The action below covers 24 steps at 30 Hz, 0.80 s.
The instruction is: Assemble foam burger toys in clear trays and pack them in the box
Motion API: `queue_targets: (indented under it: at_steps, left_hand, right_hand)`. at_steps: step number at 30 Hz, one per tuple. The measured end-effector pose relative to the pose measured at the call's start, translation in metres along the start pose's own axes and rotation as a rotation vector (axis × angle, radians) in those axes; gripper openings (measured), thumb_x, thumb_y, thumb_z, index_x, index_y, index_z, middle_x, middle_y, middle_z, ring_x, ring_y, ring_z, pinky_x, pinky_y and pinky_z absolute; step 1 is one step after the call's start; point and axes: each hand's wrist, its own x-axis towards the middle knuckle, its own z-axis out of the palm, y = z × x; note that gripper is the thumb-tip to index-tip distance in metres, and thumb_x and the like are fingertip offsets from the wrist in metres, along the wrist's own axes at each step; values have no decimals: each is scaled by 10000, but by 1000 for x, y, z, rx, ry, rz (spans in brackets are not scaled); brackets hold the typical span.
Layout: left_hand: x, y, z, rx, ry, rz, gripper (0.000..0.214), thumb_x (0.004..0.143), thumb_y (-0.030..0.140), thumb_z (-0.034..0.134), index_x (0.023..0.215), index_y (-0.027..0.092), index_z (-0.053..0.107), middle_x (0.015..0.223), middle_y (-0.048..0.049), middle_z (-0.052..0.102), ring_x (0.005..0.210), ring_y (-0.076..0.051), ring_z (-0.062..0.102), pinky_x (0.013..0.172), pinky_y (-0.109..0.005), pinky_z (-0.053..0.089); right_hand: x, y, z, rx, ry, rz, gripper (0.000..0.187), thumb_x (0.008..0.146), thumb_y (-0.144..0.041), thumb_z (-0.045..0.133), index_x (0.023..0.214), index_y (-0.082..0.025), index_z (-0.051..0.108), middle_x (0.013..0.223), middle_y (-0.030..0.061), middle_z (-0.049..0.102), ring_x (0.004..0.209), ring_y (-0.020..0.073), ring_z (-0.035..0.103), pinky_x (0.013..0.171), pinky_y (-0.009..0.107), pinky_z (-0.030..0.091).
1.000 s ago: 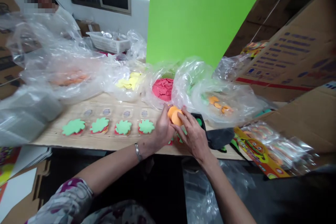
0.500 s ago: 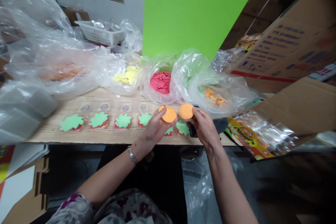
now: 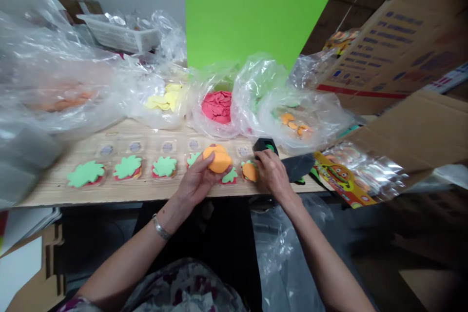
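Observation:
My left hand (image 3: 199,178) is closed around a small stack of orange foam discs (image 3: 218,158), held above the table. My right hand (image 3: 272,171) has curled fingers at the right edge of a single orange foam disc (image 3: 249,171). That disc lies on a green leaf-shaped piece in the rightmost clear plastic box; the fingertips' contact is partly hidden. To the left, several open clear boxes stand in a row, each with a green leaf-shaped foam piece (image 3: 164,166) on top of red layers. Just beyond my right fingers sits a black object (image 3: 263,144) with a green part.
Behind the row are plastic bags of yellow pieces (image 3: 164,98), red pieces (image 3: 218,106) and orange pieces (image 3: 292,124). A cardboard box (image 3: 409,136) with packaged goods stands at right. Stacked clear plastic (image 3: 25,156) is at left, and a green board (image 3: 256,9) rises behind.
My right hand has moved down with an orange disc onto the rightmost box. My left hand has shifted slightly left with its stack. The camera view has tilted a little downward.

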Motion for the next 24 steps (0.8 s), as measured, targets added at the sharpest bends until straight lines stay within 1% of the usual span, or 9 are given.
queue_targets:
  at_steps: [4,7,9,11,13,15,17,20,24]
  left_hand:
    - [4,-7,3,-63,-26,-3,215,873,293,533,1057,193,580,1161,-62,586,1039,-209,571,930,-460,468]
    - [7,-12,8,-88,-31,9,242,889,329,502,1076,197,581,1155,-64,590,989,-181,584,869,-355,497]
    - [8,-13,10,-107,-16,21,225,896,317,490,1060,197,588,1120,-58,605,942,-155,593,814,-281,500]
    - [8,-11,10,-112,1,34,212,903,301,471,1019,181,602,1072,-60,621,905,-142,598,775,-244,499]
    - [7,-3,7,-94,34,51,213,905,285,458,985,159,609,1041,-73,631,911,-157,602,789,-269,506]
    - [4,7,0,-71,82,86,184,893,258,476,985,161,603,1046,-73,632,966,-188,598,855,-355,504]
    - [1,18,-8,-59,122,136,152,876,227,504,990,178,592,1056,-61,627,1020,-209,584,912,-456,480]
    - [-5,30,-18,-52,140,186,133,864,204,520,977,184,588,1054,-50,620,1046,-212,570,945,-532,448]
    - [-13,36,-22,-49,117,169,164,862,190,515,1007,187,592,1086,-48,612,1033,-208,577,964,-553,431]
  right_hand:
    - [4,-35,2,196,69,-77,231,881,-355,517,975,-187,645,918,80,612,807,192,590,717,326,494]
    - [4,-61,15,200,157,-167,289,828,-382,601,1053,-201,618,1056,107,592,958,231,566,822,391,481]
    - [3,-73,25,181,244,-195,233,817,-340,618,1012,-212,618,1088,110,596,1013,249,542,872,431,454]
    - [1,-81,30,239,289,-171,122,825,-302,606,914,-219,614,1005,85,632,954,230,567,842,410,468]
    - [1,-81,30,339,274,-83,96,828,-309,600,849,-215,601,868,46,650,783,184,597,723,339,500]
    - [3,-76,28,386,233,27,141,814,-344,615,831,-205,599,784,18,644,607,138,564,588,279,488]
    - [4,-65,29,344,210,50,148,811,-344,615,833,-199,598,781,15,641,568,124,546,553,262,477]
    - [1,-48,39,161,187,-143,74,855,-234,531,860,-199,596,853,54,653,742,169,603,699,304,508]
    - [-16,-38,50,-109,0,-446,229,876,-109,417,963,-177,619,981,117,672,937,216,615,804,351,505]
